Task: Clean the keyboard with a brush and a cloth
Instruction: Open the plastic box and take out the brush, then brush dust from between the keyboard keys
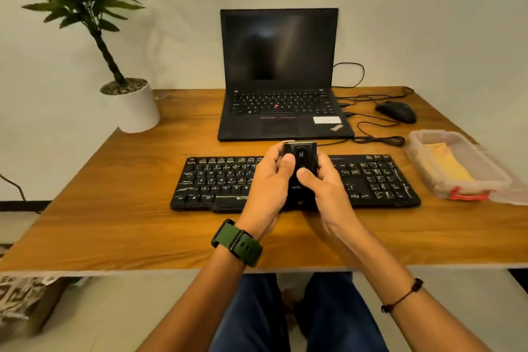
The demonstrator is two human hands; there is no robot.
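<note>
Head view: a wooden desk [114,208] fills the middle of the frame.
Keyboard [217,183]: black, flat on the desk at centre, partly hidden behind the hands.
Left hand [268,188]: fingers and thumb curled round a small black device [301,157], held above the keyboard.
Right hand [323,183]: grips the same device from the other side, thumb on its front.
Cloth [445,163]: yellow, inside a clear plastic box [423,137] at right of frame.
Laptop [280,77]: open, screen dark, behind the keyboard.
Mouse [395,111]: upper right.
Potted plant [134,106]: upper left.
</note>
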